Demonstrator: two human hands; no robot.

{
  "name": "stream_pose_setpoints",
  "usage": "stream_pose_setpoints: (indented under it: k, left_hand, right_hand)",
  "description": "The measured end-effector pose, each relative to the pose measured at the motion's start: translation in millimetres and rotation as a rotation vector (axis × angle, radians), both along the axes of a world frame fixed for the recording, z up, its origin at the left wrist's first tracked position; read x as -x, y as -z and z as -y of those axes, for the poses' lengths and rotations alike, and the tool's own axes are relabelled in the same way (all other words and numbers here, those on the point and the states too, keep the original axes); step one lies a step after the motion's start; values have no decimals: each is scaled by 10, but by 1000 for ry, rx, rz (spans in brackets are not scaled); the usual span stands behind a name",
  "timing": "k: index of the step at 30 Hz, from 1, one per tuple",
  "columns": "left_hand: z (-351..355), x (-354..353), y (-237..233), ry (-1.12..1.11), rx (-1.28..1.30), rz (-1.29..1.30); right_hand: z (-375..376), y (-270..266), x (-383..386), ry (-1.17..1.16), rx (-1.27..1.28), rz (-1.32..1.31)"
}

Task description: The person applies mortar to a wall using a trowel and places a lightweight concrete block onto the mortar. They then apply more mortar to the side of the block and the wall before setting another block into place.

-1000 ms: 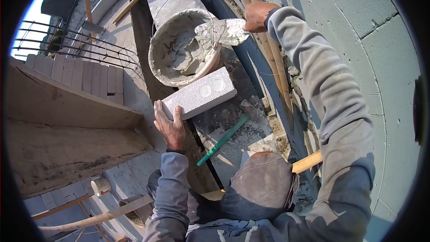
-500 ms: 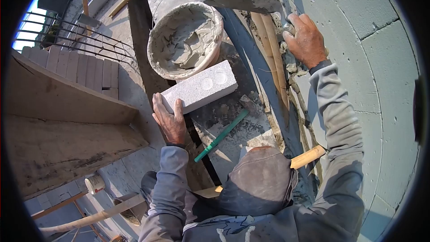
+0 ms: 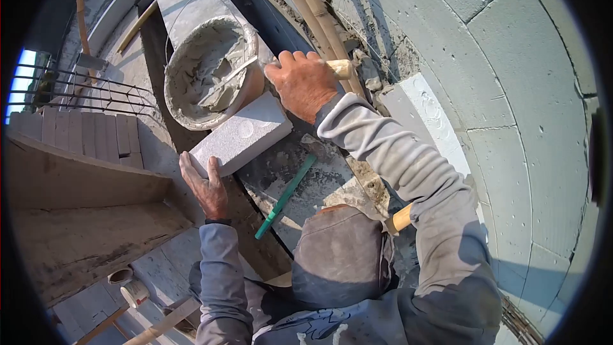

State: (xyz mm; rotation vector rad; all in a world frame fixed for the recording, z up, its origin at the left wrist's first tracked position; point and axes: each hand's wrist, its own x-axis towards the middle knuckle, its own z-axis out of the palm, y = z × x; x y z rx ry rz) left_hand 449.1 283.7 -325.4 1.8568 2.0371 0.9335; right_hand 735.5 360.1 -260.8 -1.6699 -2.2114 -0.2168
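My right hand (image 3: pixel 301 83) is closed round the wooden handle of a trowel (image 3: pixel 223 83). The trowel's blade dips into grey mortar (image 3: pixel 207 67) in a round bucket (image 3: pixel 253 80). A pale rectangular block (image 3: pixel 246 131) with round marks on its face lies beside the bucket. My left hand (image 3: pixel 205 185) grips the block's near-left end, thumb on one side and fingers at the other. Near the block lies a green-handled tool (image 3: pixel 286 195), its head end greyish and hard to make out.
A wall of large pale blocks (image 3: pixel 460 57) curves along the right. Bamboo poles (image 3: pixel 313 9) run beside it. At left are a wooden trough-like form (image 3: pixel 89 217), stacked bricks (image 3: pixel 76 131) and a rebar cage (image 3: pixel 83 86). A white cup (image 3: pixel 135 294) stands at lower left.
My right hand has swung left from beside the wall, bringing the trowel blade down into the bucket. My left hand stays at the block's end. The view has shifted slightly.
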Motion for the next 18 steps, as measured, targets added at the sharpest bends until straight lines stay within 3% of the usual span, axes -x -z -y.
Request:
stream_pose_setpoints:
  k: [6, 8, 11, 14, 16, 18]
  left_hand:
    - [35, 1, 27, 1, -16, 15]
    - [11, 30, 42, 5, -14, -8]
    - [18, 48, 93, 7, -27, 0]
    - [45, -35, -63, -88, 84, -240]
    - [22, -14, -204, -8, 72, -439]
    - [-4, 45, -240, 206, 78, -422]
  right_hand:
    - [-1, 26, 193, 148, 79, 58]
    - [34, -9, 179, 171, 210, 75]
    - [40, -37, 116, 183, 270, -30]
    - [-14, -158, 78, 155, 242, -35]
    - [-123, -322, 38, 139, 224, 11]
    - [-294, -445, 31, 127, 163, 93]
